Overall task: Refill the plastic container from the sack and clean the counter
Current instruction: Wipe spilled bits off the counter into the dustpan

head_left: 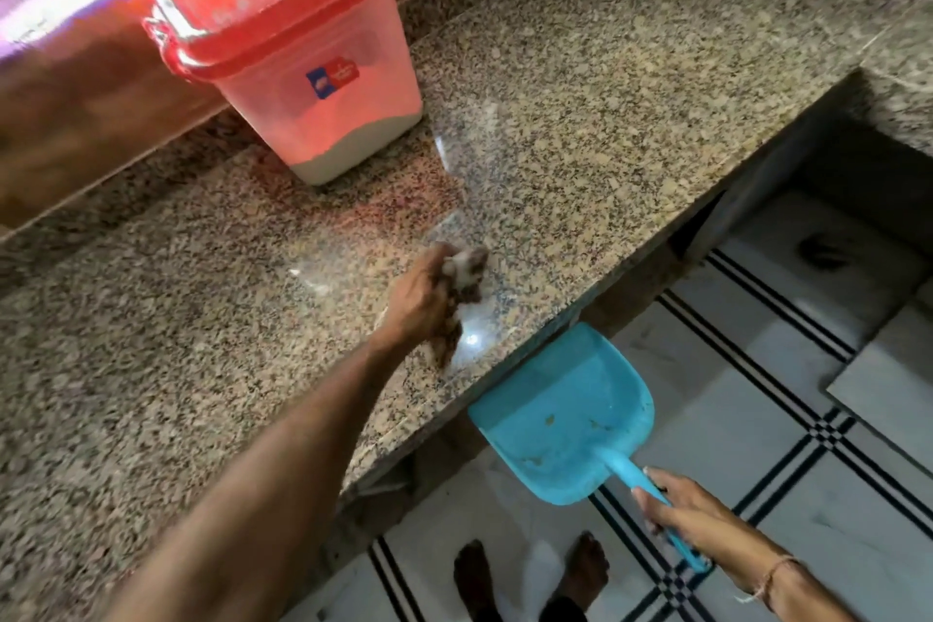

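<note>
left grip point(429, 303) was clenched on a crumpled cloth point(467, 268), pressing it to the speckled granite desk point(606, 91) close to the front edge; the wad was too blurred to show more. right grip point(681, 515) was wrapped round the handle point(618, 467) of a blue dustpan point(560, 414), held in the air off the front of the desk and lower than its top, above the tiled floor point(757, 369).

the pan's long axis ran from the handle by the person up to its wide mouth, which sat at the desk's front edge; whether it touched the stone could not be told. that mouth lay just right of the cloth, towards the person and a step down. any wipe meant to land in the pan would, by these positions, have to travel from the cloth over the edge on that slant. the left grip was the nearer to the desk top, and the right had only to keep the pan under the lip. a few pale bits lay in the pan.

the plastic container point(313, 81) stood well apart at the back left of the desk, red lid point(272, 0) on, so the refill looked finished and the cleaning under way. no sack was in view.
</note>
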Motion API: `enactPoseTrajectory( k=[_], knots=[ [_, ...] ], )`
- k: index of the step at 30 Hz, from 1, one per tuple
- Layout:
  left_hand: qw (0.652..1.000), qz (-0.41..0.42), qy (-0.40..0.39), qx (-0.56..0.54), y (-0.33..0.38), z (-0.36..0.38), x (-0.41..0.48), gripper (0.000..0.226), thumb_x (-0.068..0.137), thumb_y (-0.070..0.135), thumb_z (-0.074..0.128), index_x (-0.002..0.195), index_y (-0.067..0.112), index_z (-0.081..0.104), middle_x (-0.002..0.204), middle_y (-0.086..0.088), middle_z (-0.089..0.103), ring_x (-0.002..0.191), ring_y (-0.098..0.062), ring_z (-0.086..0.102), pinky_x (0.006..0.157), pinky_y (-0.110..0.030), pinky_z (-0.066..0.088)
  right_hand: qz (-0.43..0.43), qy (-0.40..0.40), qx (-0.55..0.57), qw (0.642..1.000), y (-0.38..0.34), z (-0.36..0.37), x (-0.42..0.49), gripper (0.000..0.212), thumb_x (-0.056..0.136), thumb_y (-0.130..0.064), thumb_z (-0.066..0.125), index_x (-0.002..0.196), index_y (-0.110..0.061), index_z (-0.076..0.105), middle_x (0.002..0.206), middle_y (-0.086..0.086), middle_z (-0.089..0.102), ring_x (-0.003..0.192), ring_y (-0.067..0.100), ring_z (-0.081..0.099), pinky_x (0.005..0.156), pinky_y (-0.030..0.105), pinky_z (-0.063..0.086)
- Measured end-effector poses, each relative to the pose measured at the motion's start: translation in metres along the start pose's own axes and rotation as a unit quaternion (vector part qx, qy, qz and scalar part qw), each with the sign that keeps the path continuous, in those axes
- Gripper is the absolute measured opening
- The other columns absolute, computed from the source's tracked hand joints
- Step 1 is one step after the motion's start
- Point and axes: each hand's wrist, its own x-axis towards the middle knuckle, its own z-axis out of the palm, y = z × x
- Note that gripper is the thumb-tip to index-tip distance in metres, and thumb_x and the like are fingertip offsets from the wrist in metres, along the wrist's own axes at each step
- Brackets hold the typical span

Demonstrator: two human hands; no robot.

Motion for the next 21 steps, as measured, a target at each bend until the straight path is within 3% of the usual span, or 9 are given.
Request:
enactPoseTrajectory(
  k=[3, 7, 11, 13, 15, 17, 21],
  knots=[
    [0.987, -0.074, 0.114, -0.084, -0.024, -0.04, -0.012, 0.017, 0.109, 0.026, 0.04, 0.116, 0.023, 0.056, 0.112, -0.001, 0.063, 0.085, -0.013, 0.063, 0.062, -0.033, 0.054, -0.008, -0.01, 0.01, 1.0, -0.004, 0.0, -0.003, 0.028, 0.101, -0.039, 0.059, 0.113, -0.013, 0.062, 0.076, -0.003, 0.057, 0.07, 0.008, 0.054, 0.072, 0.023, 0.048],
    [0.947, -0.228, 0.188, 0.129, -0.077, -0.058, -0.056, 0.021, 0.106, 0.019, 0.039, 0.125, 0.02, 0.048, 0.11, -0.012, 0.056, 0.078, -0.016, 0.049, 0.063, -0.03, 0.04, -0.018, -0.02, 0.009, 1.0, -0.012, 0.005, -0.002, 0.028, 0.102, -0.039, 0.057, 0.116, -0.016, 0.061, 0.077, -0.002, 0.059, 0.071, 0.011, 0.053, 0.074, 0.027, 0.047],
    [0.959, -0.168, 0.215, 0.081, -0.044, -0.004, -0.061, 0.033, 0.106, 0.031, 0.034, 0.135, 0.035, 0.048, 0.105, 0.004, 0.062, 0.072, -0.007, 0.055, 0.054, -0.024, 0.043, -0.02, -0.016, -0.004, 1.0, -0.014, 0.011, 0.005, 0.028, 0.102, -0.038, 0.057, 0.109, -0.012, 0.059, 0.077, -0.001, 0.06, 0.069, 0.011, 0.055, 0.074, 0.029, 0.049],
    [0.967, -0.136, 0.212, 0.042, -0.013, 0.028, -0.053, 0.033, 0.109, 0.029, 0.035, 0.135, 0.044, 0.049, 0.102, 0.014, 0.06, 0.077, -0.003, 0.058, 0.058, -0.02, 0.049, -0.014, -0.013, -0.007, 1.0, -0.013, 0.013, 0.007, 0.032, 0.101, -0.038, 0.059, 0.109, -0.008, 0.059, 0.077, -0.001, 0.059, 0.07, 0.012, 0.056, 0.074, 0.03, 0.049],
    [0.979, -0.088, 0.172, 0.061, 0.01, 0.057, -0.048, 0.03, 0.107, 0.041, 0.027, 0.129, 0.046, 0.047, 0.104, 0.01, 0.056, 0.083, -0.011, 0.059, 0.071, -0.03, 0.055, -0.015, -0.012, 0.003, 1.0, -0.01, 0.013, 0.006, 0.037, 0.098, -0.041, 0.063, 0.11, -0.006, 0.059, 0.077, -0.001, 0.058, 0.072, 0.014, 0.054, 0.076, 0.035, 0.047],
    [0.986, -0.067, 0.138, 0.062, 0.02, 0.066, -0.044, 0.032, 0.102, 0.05, 0.021, 0.122, 0.043, 0.045, 0.105, 0.004, 0.055, 0.087, -0.02, 0.06, 0.075, -0.044, 0.058, -0.024, -0.012, -0.003, 1.0, -0.008, 0.013, 0.002, 0.041, 0.096, -0.045, 0.065, 0.109, -0.006, 0.06, 0.077, 0.0, 0.058, 0.073, 0.016, 0.052, 0.076, 0.036, 0.044],
    [0.966, -0.114, 0.23, 0.024, -0.014, 0.023, -0.046, 0.024, 0.107, 0.042, 0.031, 0.121, 0.031, 0.048, 0.104, 0.003, 0.062, 0.081, -0.018, 0.065, 0.063, -0.04, 0.061, -0.027, -0.02, -0.002, 0.999, -0.008, 0.011, -0.004, 0.038, 0.1, -0.037, 0.061, 0.106, 0.0, 0.057, 0.078, 0.002, 0.056, 0.071, 0.013, 0.052, 0.072, 0.031, 0.046]
  ],
)
